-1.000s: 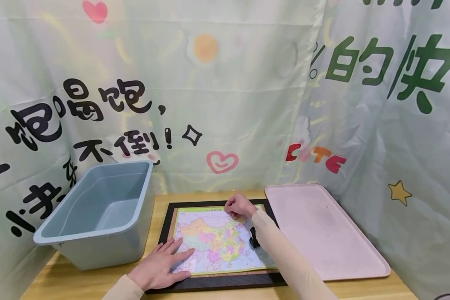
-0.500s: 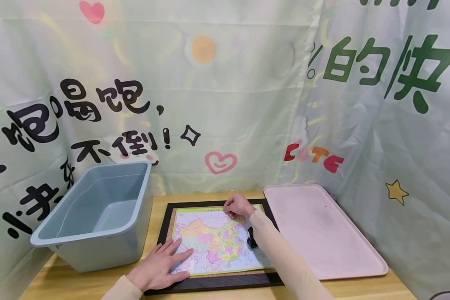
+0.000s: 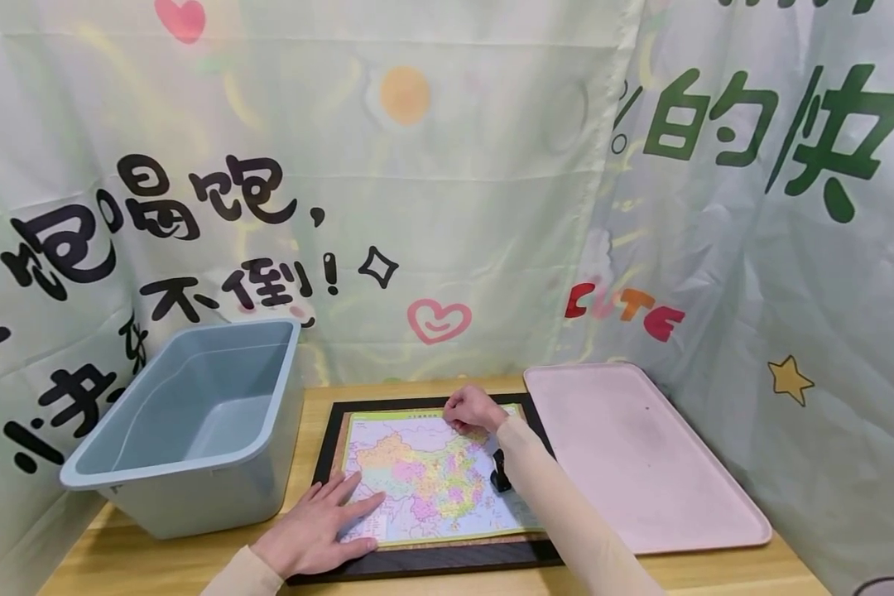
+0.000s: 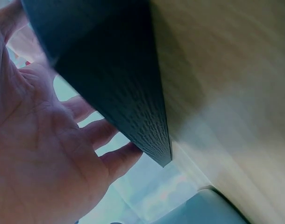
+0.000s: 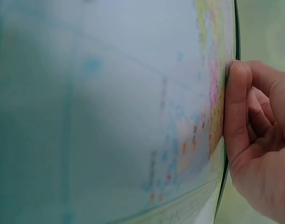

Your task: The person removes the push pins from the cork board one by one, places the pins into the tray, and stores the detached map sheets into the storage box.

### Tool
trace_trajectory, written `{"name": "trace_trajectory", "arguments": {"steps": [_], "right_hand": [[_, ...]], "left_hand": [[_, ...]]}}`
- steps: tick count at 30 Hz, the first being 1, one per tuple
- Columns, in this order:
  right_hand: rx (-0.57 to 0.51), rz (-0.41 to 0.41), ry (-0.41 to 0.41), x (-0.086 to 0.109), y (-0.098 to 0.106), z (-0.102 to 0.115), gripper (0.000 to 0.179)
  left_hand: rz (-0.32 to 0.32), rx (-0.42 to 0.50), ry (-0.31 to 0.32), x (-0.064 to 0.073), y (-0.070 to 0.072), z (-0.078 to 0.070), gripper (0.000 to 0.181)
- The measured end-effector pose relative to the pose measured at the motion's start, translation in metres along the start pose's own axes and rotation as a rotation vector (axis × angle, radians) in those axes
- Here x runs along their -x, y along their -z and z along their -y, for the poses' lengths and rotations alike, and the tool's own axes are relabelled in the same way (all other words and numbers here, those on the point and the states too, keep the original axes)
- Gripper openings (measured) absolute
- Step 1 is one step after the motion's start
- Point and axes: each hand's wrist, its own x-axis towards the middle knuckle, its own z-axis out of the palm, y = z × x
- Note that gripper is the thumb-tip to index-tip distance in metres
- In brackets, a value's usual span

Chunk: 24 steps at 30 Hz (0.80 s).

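Note:
A colourful paper map (image 3: 410, 472) with a green-yellow border lies on a brown board (image 3: 338, 455) inside a black frame (image 3: 425, 564). My left hand (image 3: 320, 523) rests with spread fingers over the frame's left side and the map's lower left corner. In the left wrist view, its fingers reach past the dark frame (image 4: 119, 79). At the map's top edge, right of the middle, is my right hand (image 3: 477, 410) with curled fingers. The right wrist view has that hand's bent fingers (image 5: 238, 107) against the map (image 5: 133, 121); anything between the fingertips is hidden.
A blue-grey plastic tub (image 3: 186, 463) stands left of the frame on the wooden table (image 3: 723, 575). A pink tray (image 3: 648, 463) lies to the right, close by the frame. Printed curtains (image 3: 447, 207) hang behind and on both sides. A small black device (image 3: 500, 472) sits beneath my right wrist.
The head view has shifted slightly. Both hands stay in the same places on the map and frame.

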Motion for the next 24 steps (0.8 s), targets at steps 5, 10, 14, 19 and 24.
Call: {"name": "trace_trajectory", "arguments": {"steps": [5,10,14,19,24], "right_hand": [[0.016,-0.028,-0.002,-0.0003,-0.0018,-0.0016,0.015],[0.030,-0.048,-0.001,-0.0015,-0.0033,-0.0016,0.013],[0.008,-0.056,-0.021,-0.0023,-0.0028,-0.0017,0.011],[0.009,-0.039,-0.027,-0.0031,-0.0025,-0.0021,0.016],[0.058,-0.031,0.001,-0.0031,-0.0020,-0.0015,0.024]], "left_hand": [[0.000,0.009,-0.003,0.0002,-0.0016,0.0001,0.061],[-0.001,0.008,0.000,0.0013,-0.0031,0.0017,0.061],[0.000,0.012,0.001,0.0013,-0.0034,0.0014,0.061],[0.011,0.034,-0.008,0.0022,-0.0024,0.0002,0.061],[-0.002,0.038,-0.014,0.0017,-0.0014,0.0009,0.061]]}}
